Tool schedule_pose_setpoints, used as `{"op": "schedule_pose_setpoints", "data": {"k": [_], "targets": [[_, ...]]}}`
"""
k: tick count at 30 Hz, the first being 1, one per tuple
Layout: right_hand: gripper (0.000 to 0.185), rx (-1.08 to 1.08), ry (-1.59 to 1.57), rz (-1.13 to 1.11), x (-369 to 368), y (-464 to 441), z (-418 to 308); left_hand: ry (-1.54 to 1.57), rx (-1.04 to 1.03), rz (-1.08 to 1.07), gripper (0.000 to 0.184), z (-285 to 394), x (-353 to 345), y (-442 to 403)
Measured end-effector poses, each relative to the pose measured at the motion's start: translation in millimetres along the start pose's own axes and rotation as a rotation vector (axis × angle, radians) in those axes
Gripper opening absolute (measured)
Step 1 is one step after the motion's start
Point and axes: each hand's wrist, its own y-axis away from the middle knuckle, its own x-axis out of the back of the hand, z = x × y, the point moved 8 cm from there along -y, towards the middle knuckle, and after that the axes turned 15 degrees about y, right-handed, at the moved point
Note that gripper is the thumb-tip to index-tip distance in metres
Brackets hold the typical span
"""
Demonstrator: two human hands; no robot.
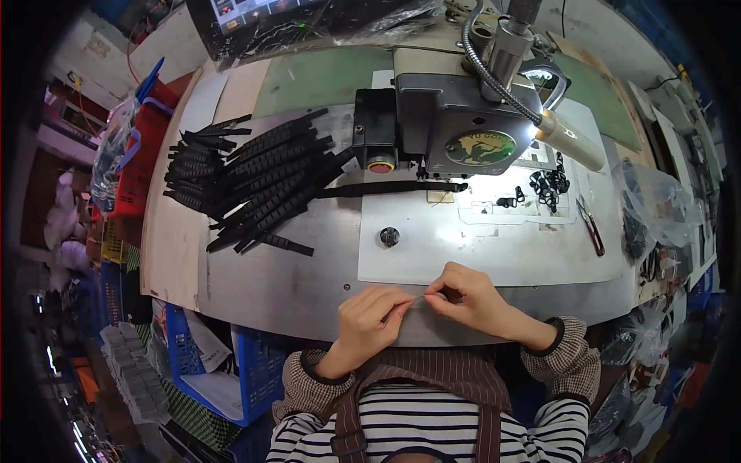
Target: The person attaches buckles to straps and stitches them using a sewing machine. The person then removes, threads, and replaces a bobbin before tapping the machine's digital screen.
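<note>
Near the table's front edge, my left hand (374,318) and my right hand (465,297) are pinched close together. A thin strand, possibly thread, spans the small gap between their fingertips; it is too fine to make out well. Beyond them a small round dark metal part (389,237) lies on the white sheet (448,262). One black strap (386,188) runs under the sewing machine head (463,127). To the left lies a large pile of black ribbed straps (270,170). Small black buckles (549,189) are heaped right of the machine.
Red-handled snips (593,231) lie on the table's right side, near a clear plastic bag (664,204). A lit lamp (571,139) hangs beside the machine. A red basket (135,166) stands at the left, a blue crate (258,370) below the table edge.
</note>
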Motion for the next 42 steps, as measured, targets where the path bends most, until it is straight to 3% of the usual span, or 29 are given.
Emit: {"op": "schedule_pose_setpoints", "data": {"k": [4, 7, 10, 11, 13, 15, 16, 19, 22, 26, 27, 30, 33, 37, 42], "targets": [[0.009, 0.007, 0.092, -0.055, 0, -4, 3, -0.125, 0.048, -0.152, 0.012, -8, 4, 5], [0.008, 0.218, 0.300, 0.048, 15, -15, -7, -0.280, 0.040, -0.231, 0.017, -12, 17, -15], [0.008, 0.146, 0.142, 0.081, 26, -25, -2, -0.297, -0.106, -0.207, 0.025, -6, 16, -55], [0.010, -0.064, 0.028, -0.044, 25, -27, 9, -0.280, -0.086, -0.284, 0.029, -19, 10, -60], [0.012, -0.173, -0.164, 0.018, 30, -29, 21, -0.239, -0.049, -0.443, 0.038, -47, -6, -65], [0.012, -0.262, -0.276, 0.069, 39, -30, 27, -0.031, 0.257, -0.498, 0.038, -67, -9, -69], [0.010, -0.155, -0.247, 0.194, 48, -32, 21, 0.073, 0.413, -0.527, 0.038, -75, -12, -68], [0.009, 0.174, -0.041, 0.494, 63, -32, -7, 0.952, 0.857, -0.436, 0.040, -93, -36, -43], [0.021, 0.696, 0.419, 0.622, 45, -22, -36, 1.253, 0.978, -0.287, 0.039, -81, -49, -30], [0.021, 0.858, 0.648, 0.621, 28, -20, -32, 1.357, 0.979, -0.058, 0.039, -82, -44, -27], [0.021, 0.857, 0.656, 0.594, 26, -19, -30, 1.654, 0.944, -0.098, 0.040, -78, -47, -29], [0.022, 0.854, 0.678, 0.594, 25, -18, -28, 1.402, 0.933, -0.124, 0.038, -80, -46, -26], [0.018, 0.707, 0.484, 0.500, 27, -26, -16, 1.432, 0.907, -0.096, 0.035, -85, -46, -27], [0.010, 0.277, -0.168, 0.260, 21, -35, 9, 1.396, 0.931, -0.043, 0.035, -91, -43, -24], [0.011, 0.068, -0.439, 0.320, 15, -31, 27, 1.355, 0.905, -0.014, 0.036, -75, -42, -31]]}}
